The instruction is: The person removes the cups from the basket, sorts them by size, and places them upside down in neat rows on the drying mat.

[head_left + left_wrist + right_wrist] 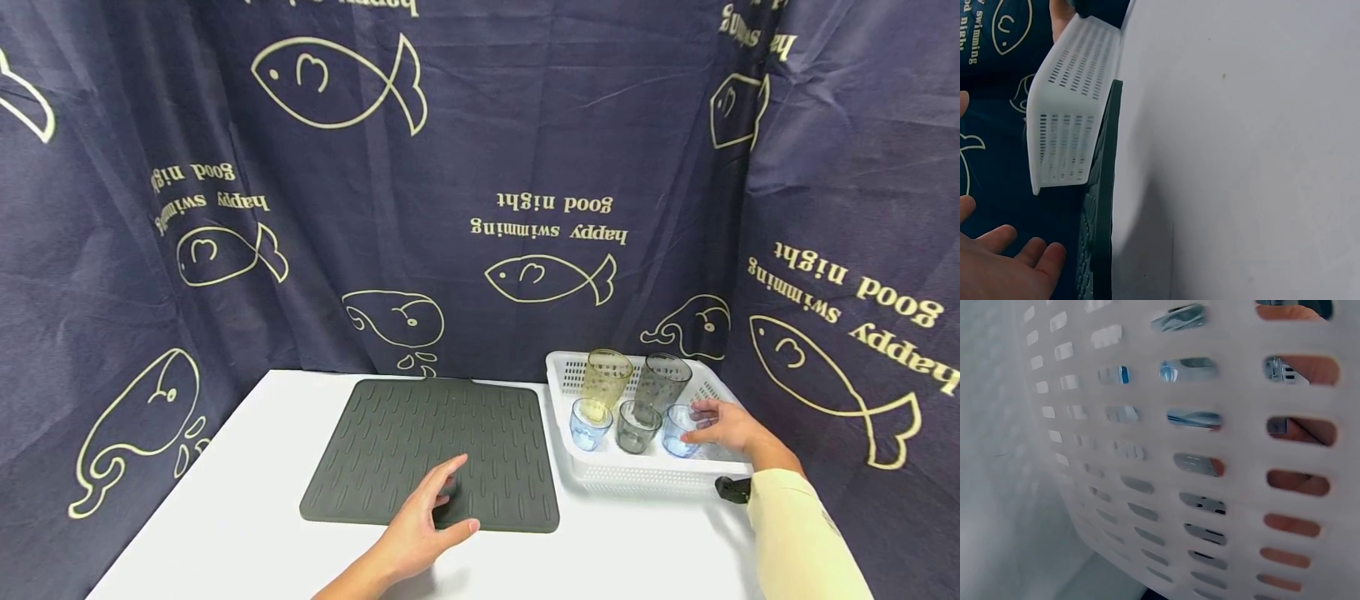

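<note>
A white perforated basket (645, 477) at the right holds several glasses. My right hand (727, 429) reaches over its right side and grips a small blue glass (677, 433) in the front row, thumb in front and fingers behind. Beside that glass stand a small grey glass (637, 429) and another small blue glass (588, 427). Behind them are a tall yellowish glass (606, 379) and a tall grey glass (663, 379). My left hand (420, 529), fingers spread and holding nothing, hovers by the front edge of a dark grey ridged mat (435, 442).
The mat lies on a white table (240, 500), left of the basket. A dark blue curtain (465, 167) with fish drawings hangs behind and on both sides. In the right wrist view, the slotted basket wall (1147, 437) fills most of the picture.
</note>
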{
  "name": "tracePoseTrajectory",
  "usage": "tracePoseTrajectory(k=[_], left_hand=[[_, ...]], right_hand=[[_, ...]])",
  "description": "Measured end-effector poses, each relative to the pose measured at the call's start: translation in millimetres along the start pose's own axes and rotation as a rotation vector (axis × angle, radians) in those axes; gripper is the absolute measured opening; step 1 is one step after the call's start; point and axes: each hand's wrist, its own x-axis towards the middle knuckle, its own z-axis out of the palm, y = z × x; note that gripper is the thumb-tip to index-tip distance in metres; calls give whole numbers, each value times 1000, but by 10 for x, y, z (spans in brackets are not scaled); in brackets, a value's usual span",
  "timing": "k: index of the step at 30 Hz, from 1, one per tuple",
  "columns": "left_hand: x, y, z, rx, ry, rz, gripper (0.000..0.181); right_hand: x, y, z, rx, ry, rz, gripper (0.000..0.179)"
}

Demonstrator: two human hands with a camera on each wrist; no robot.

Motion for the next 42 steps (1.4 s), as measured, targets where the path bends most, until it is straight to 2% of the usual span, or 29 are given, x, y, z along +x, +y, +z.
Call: tracePoseTrajectory(k=[8, 18, 26, 36, 42], left_hand=[[92, -2, -9, -43, -26, -8, 78], [236, 70, 7, -92, -33, 31, 80], [360, 96, 15, -89, -43, 49, 76], [459, 105, 3, -121, -46, 37, 75], [540, 144, 34, -132, -37, 65, 75]], right_hand=[[-63, -29, -23, -18, 74, -22, 76], [-173, -154, 7, 142, 151, -67, 70], [-251, -293, 67, 193, 247, -120, 71], [-358, -472, 185, 385, 267, -290, 65], [-430, -732, 304, 460, 227, -425, 64]])
